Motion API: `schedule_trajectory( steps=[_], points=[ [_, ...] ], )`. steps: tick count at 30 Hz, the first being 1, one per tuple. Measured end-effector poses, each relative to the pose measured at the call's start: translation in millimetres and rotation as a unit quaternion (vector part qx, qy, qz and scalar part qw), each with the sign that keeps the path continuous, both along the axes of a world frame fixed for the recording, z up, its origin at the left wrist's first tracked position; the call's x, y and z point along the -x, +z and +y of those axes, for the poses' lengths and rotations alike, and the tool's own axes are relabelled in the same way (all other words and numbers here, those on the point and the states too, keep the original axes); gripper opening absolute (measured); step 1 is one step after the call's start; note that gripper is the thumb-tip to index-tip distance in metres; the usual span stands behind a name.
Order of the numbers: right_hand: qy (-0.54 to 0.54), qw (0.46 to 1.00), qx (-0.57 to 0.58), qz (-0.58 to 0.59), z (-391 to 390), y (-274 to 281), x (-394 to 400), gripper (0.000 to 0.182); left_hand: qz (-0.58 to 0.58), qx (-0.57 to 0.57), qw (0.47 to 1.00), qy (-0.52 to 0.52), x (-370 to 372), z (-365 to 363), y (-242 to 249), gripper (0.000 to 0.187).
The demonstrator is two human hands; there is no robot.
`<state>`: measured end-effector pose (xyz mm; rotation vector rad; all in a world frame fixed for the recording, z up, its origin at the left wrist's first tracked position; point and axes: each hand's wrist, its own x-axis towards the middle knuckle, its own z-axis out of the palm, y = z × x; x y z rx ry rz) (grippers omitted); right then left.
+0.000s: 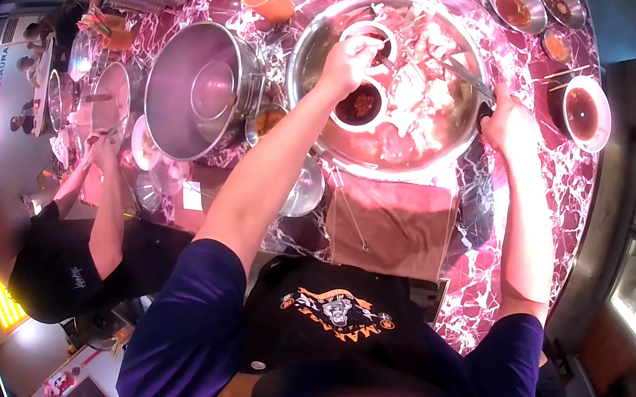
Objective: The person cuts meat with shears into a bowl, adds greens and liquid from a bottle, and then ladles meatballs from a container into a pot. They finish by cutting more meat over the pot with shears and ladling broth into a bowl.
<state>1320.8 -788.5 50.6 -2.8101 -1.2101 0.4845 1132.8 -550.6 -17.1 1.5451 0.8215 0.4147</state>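
A wide metal basin [299, 76] in front of me holds pale chunks of meat [425, 90] in reddish liquid. Within its left side sit two small white-rimmed bowls, the upper bowl [395, 35] and the lower bowl [362, 104] with dark sauce. My left hand [347, 65] is closed at the upper bowl, partly covering it; what its fingers pinch is not clear. At the basin's right rim, my right hand [511, 124] grips a metal tool [469, 77] with a black handle, apparently scissors. Its metal end reaches over the meat.
A deep steel pot [159, 85] stands left of the basin, with orange cups [268, 0] behind. A bowl of red-brown sauce [583, 113] and metal sauce bowls [516, 6] stand right. A brown cloth [389, 228] lies in front. Another person [73, 257] works at the left.
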Motion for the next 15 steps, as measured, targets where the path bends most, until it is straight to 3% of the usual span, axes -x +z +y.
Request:
schedule_trajectory(
  steps=[2,5,15],
  points=[
    [-0.028,0.999,-0.020,0.016,-7,5,1,0.051,-0.025,-0.061,0.997,-0.033,-2,6,9,0.018],
    [-0.038,0.997,-0.067,0.007,-17,-4,1,0.056,-0.092,0.009,0.995,-0.034,-7,9,26,0.020],
    [-0.071,0.991,-0.109,0.043,-34,17,15,0.064,-0.123,0.050,0.989,-0.065,-2,-12,67,0.017]
  ],
)
